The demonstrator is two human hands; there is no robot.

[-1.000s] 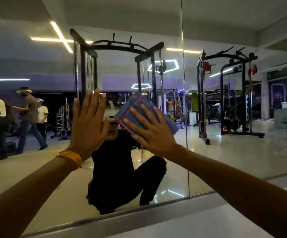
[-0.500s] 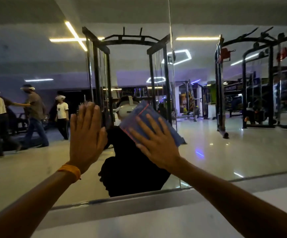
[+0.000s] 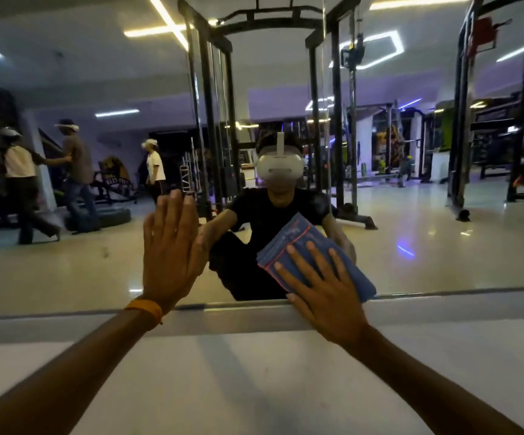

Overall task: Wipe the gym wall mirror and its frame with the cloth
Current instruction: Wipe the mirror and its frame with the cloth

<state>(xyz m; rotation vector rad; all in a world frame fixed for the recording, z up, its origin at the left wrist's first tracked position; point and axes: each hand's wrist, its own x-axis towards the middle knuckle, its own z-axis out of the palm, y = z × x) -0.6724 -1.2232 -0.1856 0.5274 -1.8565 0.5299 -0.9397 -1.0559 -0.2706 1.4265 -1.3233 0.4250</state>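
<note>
A folded blue cloth [image 3: 298,243] with red edging lies flat against the mirror [image 3: 442,246], its long axis slanting from upper left to lower right (lower corner reaching the bottom frame [image 3: 442,309]). The right hand [image 3: 326,296], fingers straight and spread, presses on it from below. The left hand [image 3: 169,249] rests flat and open on the glass, just beside.

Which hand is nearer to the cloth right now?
Right. The right hand presses flat on the cloth, holding it against the mirror just above the bottom frame. The left hand lies flat on the mirror to the cloth's left, not touching it.
</note>
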